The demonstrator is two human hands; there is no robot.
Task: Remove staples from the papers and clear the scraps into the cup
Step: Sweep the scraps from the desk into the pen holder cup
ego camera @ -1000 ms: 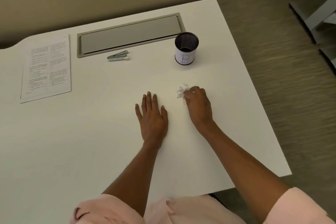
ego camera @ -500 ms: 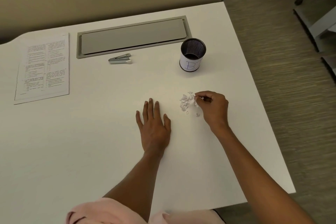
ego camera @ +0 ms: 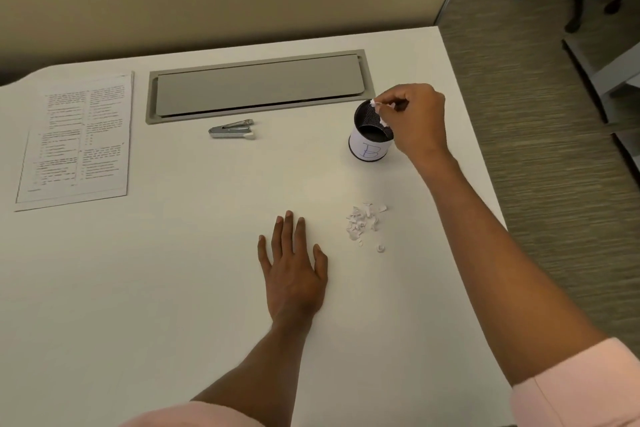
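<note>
Pinching scraps (ego camera: pixel 383 121) over cup (ego camera: pixel 368 150) rim — right hand (ego camera: pixel 417 120).

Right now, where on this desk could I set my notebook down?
The widest bare patch lies between the papers and the left hand, down to the near edge. A smaller one lies between staple remover and cup. Crowded on the right: the right hand pinches scraps over the cup, the scrap pile nearer.
</note>
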